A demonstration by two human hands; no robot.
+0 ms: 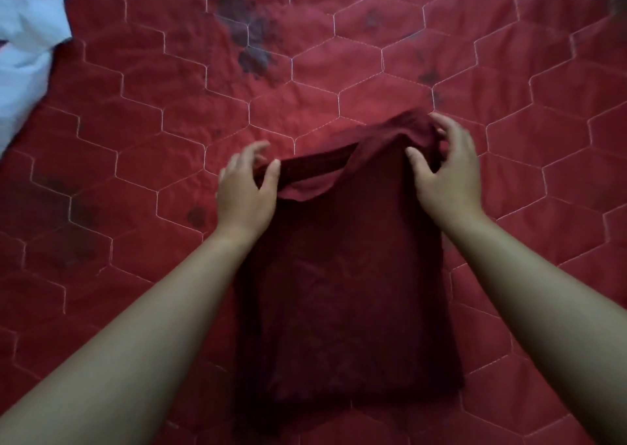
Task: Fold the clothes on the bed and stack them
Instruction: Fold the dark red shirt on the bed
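A dark maroon garment [342, 285] lies on the bed as a long narrow rectangle running from near me to the middle. Its far end is raised and bunched. My left hand [246, 186] pinches the far left corner between thumb and fingers. At the far right corner, my right hand [444, 166] curls its fingers around the lifted fabric edge. Both forearms reach along the garment's sides.
The bed is covered by a red quilted spread [169, 112] with white hexagon stitching and dark flower prints. A crumpled white and light blue cloth [27, 51] lies at the far left edge of the view.
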